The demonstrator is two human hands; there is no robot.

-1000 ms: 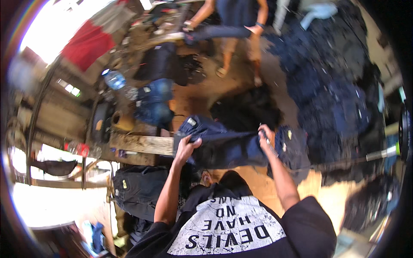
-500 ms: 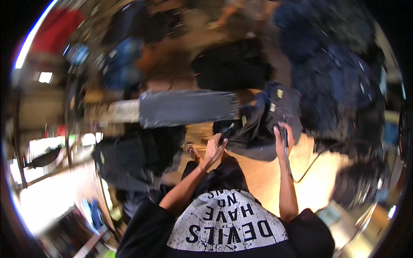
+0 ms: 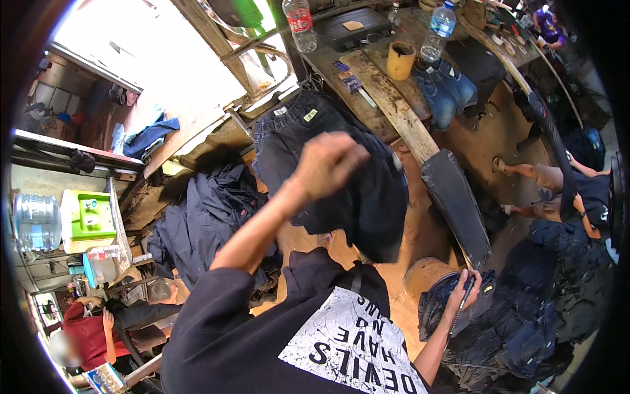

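My left hand [image 3: 330, 164] is raised in front of a pair of dark denim pants [image 3: 367, 197]; its fingers look curled but smeared by motion, so I cannot tell whether they grip anything. The pants hang with their waistband and two small labels toward the workbench. My right hand [image 3: 461, 293] is at the lower right, closed around a thin black pen-like tool [image 3: 467, 293] with a cord running down along my forearm. Below that hand a folded dark garment [image 3: 446, 305] lies over a round drum [image 3: 423, 276]. The padded narrow board [image 3: 456, 203] ends just beyond my right hand.
A workbench [image 3: 387, 121] holds bottles, a yellow mug [image 3: 400, 60] and small jeans [image 3: 443, 95]. Dark clothing piles lie left [image 3: 210, 217] and right [image 3: 518, 315]. One person [image 3: 584, 187] stands at the right, another [image 3: 98, 328] at the lower left.
My view has turned left. The dark pants, earlier draped by the padded board's end between my hands, now hang left of the board. My left hand has risen; my right still holds the tool.
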